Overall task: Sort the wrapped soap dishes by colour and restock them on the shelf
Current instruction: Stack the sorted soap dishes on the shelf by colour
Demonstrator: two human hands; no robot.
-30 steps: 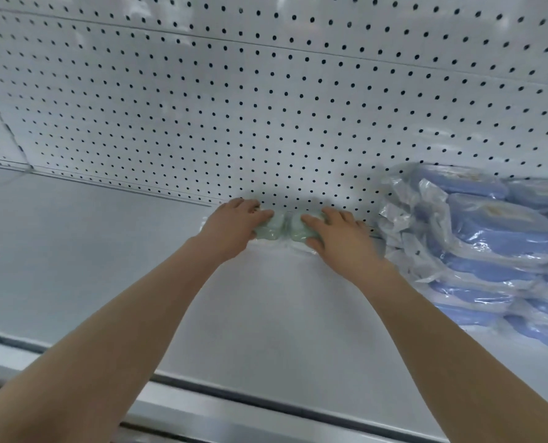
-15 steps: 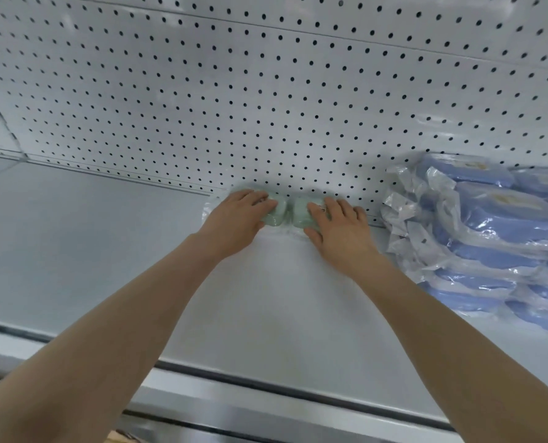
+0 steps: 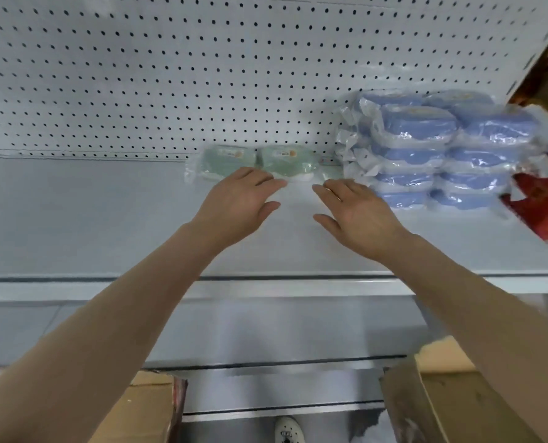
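white pegboard back panel with rows of small dark holes stands behind a pale grey shelf; the shelf has a metal front rail, and a lower shelf level shows beneath it. at the right edge a red plastic bag lies on the shelf, blurred.

below the shelf, a cardboard box sits lower left and a second cardboard box lower right; contents of either cannot be made out. a white shoe shows on the floor between them.

two green soap dishes, each in clear wrap with a small label, lie side by side against the pegboard, near the shelf's middle. to their right, blue soap dishes in clear wrap are stacked several layers high in two columns, close to the green pair.

left hand and right hand are both spread open, palms down, fingers extended, gripping nothing, just in front of the green pair. contact with the wrap cannot be confirmed.
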